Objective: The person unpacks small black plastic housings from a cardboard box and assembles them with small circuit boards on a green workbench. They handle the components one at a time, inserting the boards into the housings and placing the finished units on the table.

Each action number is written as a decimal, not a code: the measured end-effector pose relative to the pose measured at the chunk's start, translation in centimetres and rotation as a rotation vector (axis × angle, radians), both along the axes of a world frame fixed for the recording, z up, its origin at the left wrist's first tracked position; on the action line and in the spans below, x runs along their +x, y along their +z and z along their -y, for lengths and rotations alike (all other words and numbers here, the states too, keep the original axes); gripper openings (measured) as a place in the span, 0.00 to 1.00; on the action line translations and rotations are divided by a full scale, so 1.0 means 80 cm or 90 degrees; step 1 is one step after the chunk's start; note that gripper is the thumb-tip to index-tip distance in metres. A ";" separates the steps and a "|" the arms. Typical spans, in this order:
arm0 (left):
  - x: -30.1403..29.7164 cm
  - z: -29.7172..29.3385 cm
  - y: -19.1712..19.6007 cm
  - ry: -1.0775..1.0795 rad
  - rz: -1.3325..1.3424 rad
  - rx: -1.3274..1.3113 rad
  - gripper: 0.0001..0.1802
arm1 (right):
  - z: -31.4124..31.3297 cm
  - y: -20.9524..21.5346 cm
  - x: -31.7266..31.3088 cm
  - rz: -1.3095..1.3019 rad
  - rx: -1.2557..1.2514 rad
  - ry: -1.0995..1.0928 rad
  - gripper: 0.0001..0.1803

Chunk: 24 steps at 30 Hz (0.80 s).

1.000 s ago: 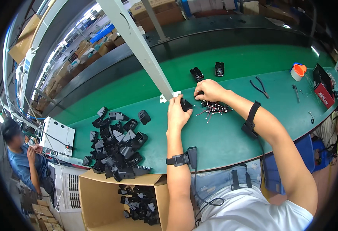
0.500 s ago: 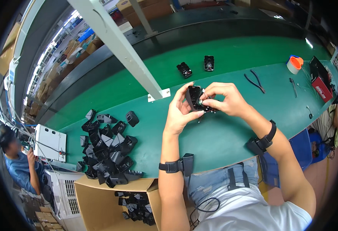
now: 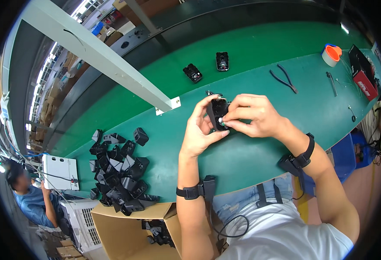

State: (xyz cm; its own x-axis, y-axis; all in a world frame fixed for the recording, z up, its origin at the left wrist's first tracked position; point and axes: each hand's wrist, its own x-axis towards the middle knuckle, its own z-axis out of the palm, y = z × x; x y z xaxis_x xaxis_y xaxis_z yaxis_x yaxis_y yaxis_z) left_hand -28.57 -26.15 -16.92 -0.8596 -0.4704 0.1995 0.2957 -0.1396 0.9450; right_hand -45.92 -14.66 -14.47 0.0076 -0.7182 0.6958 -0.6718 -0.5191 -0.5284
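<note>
In front of me, my left hand (image 3: 195, 133) is closed round the side of a black plastic housing (image 3: 217, 109), whose open hollow faces up. The fingers of my right hand (image 3: 257, 116) are pinched at a small whitish part (image 3: 220, 121) inside its lower end. What else those fingertips cover is hidden. Dark parts with metal bits show just beyond the housing, partly behind my fingers. To the left on the green table (image 3: 168, 169) lies a heap of black housings (image 3: 120, 169), with a single housing (image 3: 141, 136) beside it.
Two black assemblies (image 3: 192, 73) lie on the far green strip. Pliers (image 3: 286, 80), a thin tool (image 3: 331, 83), an orange-and-white cup (image 3: 331, 55) and a red-black box (image 3: 364, 78) are rightward. A pale post (image 3: 112, 60) rises left; below stands a cardboard box (image 3: 108, 212). A co-worker (image 3: 34, 199) sits far left.
My right fingers have shifted lower into the housing, and a whitish part now shows at their tips. The housing has turned slightly in my left hand. The whole view has also shifted.
</note>
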 end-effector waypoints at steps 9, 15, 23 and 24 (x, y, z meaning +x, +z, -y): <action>-0.004 -0.002 -0.002 0.053 -0.043 -0.059 0.48 | 0.002 -0.012 0.032 0.177 0.000 -0.099 0.05; -0.009 -0.012 0.001 0.136 -0.022 -0.066 0.50 | 0.000 -0.012 0.033 0.155 -0.016 -0.152 0.07; -0.010 -0.012 0.002 0.123 -0.040 -0.060 0.49 | 0.002 -0.016 0.033 0.120 -0.012 -0.161 0.07; -0.009 -0.012 0.004 0.118 -0.037 -0.056 0.49 | 0.002 -0.012 0.032 0.105 -0.009 -0.149 0.07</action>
State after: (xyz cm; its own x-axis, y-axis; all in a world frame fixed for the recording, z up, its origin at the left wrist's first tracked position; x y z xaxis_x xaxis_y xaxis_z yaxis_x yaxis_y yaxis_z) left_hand -29.29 -25.19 -16.60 -0.7456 -0.5979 0.2943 0.3635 0.0053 0.9316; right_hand -43.38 -14.79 -15.44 -0.2717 -0.6777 0.6833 -0.6797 -0.3676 -0.6347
